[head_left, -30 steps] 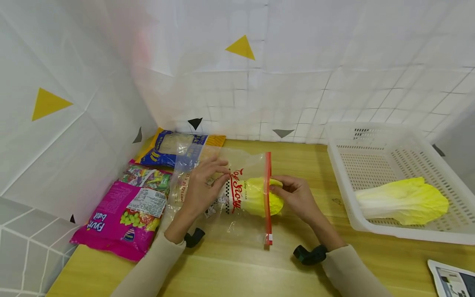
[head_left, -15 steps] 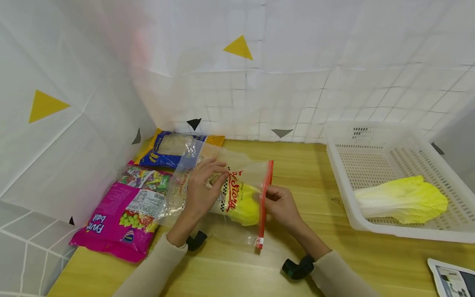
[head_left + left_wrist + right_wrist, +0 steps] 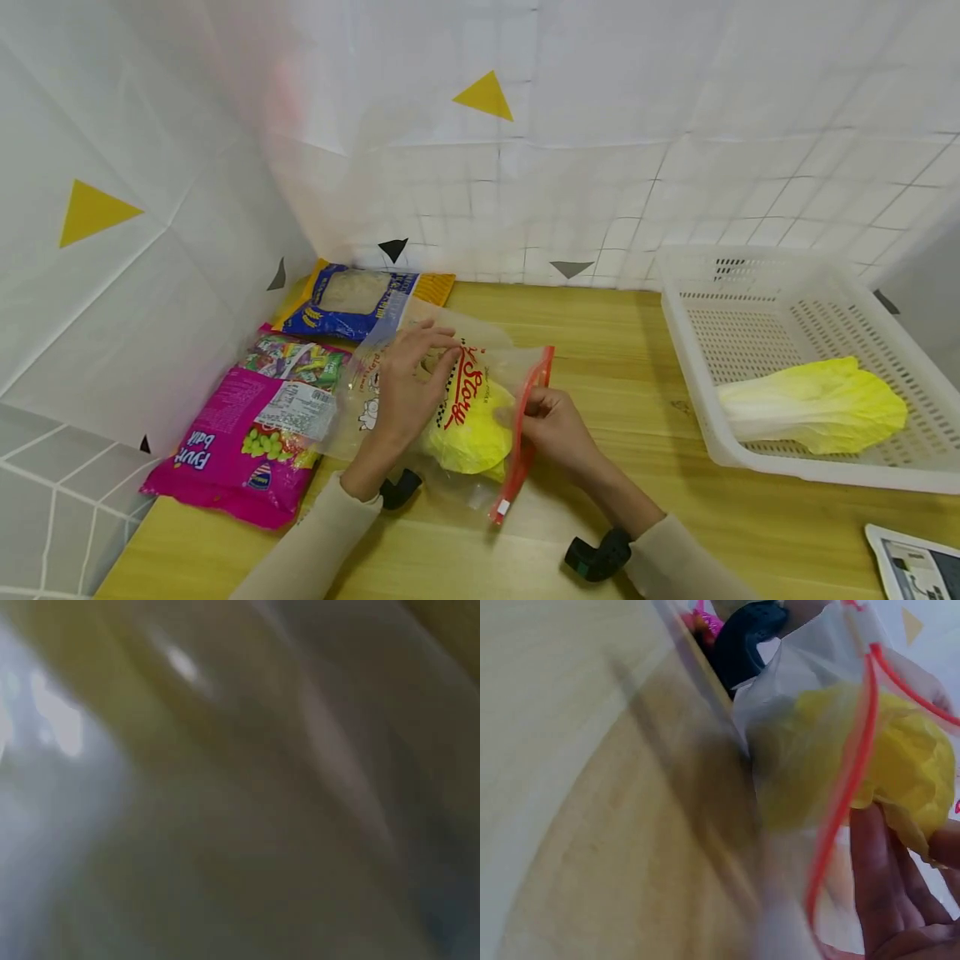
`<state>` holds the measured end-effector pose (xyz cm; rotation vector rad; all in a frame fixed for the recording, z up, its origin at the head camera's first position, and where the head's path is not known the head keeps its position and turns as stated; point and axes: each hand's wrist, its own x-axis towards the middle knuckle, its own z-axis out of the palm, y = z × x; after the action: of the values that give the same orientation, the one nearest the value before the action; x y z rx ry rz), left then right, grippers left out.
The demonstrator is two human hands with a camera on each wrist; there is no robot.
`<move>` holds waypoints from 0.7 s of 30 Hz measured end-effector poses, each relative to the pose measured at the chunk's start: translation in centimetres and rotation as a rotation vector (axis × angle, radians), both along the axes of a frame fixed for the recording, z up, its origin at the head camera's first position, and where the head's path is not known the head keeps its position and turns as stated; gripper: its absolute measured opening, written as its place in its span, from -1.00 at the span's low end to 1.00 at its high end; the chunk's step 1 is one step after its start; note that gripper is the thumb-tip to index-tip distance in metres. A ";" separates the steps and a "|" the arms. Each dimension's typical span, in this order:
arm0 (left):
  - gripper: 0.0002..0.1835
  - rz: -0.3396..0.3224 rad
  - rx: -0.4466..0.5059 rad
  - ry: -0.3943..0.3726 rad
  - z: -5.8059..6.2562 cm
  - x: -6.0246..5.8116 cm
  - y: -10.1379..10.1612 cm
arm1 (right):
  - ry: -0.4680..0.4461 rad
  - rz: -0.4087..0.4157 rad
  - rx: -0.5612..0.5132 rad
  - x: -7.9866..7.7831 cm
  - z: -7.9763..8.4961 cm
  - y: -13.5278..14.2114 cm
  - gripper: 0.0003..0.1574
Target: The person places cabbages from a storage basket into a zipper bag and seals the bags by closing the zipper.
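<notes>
A clear zip bag (image 3: 367,379) with red "Story" lettering lies tilted in the middle of the table, its red zip edge (image 3: 542,367) toward the right. Inside it, near the mouth, is a yellow napa cabbage leaf (image 3: 468,442). My left hand (image 3: 405,387) pinches the bag's upper film between thumb and forefinger. My right hand (image 3: 558,433) reaches through the mouth, fingertips behind the film. In the right wrist view, thumb and fingers (image 3: 874,870) grip the leaf's ruffled yellow end (image 3: 915,765) between the parted red strips. The left wrist view is a blur.
A white perforated basket (image 3: 686,392) holding another napa cabbage leaf (image 3: 817,408) stands at right. A pink snack bag (image 3: 232,450) and a blue-and-yellow packet (image 3: 337,321) lie at left. A flat printed packet (image 3: 915,567) is at the lower right.
My right hand has moved left and slightly down, pushing the leaf deeper into the bag. The bag's red edge has tilted, its lower end swinging left. The left hand has stayed nearly still.
</notes>
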<state>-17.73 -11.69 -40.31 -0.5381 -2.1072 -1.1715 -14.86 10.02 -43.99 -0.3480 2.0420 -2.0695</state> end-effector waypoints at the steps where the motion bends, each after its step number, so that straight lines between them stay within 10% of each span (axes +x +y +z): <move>1: -0.94 0.006 0.007 0.012 0.1 -0.1 0.0 | 0.026 0.002 -0.010 0.0 0.1 0.1 -0.78; 9: -0.95 0.024 0.051 0.090 0.1 -0.3 -0.2 | 0.572 0.168 0.122 -0.4 -0.7 0.6 -0.71; 21: -0.93 0.034 0.058 0.109 -1.0 -0.8 -0.4 | 0.739 0.262 0.215 -0.4 -0.9 0.4 -0.59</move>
<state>-18.51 -12.04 -41.28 -0.5253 -1.9767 -1.1550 -15.31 10.44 -44.88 -1.4219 2.3810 -1.6770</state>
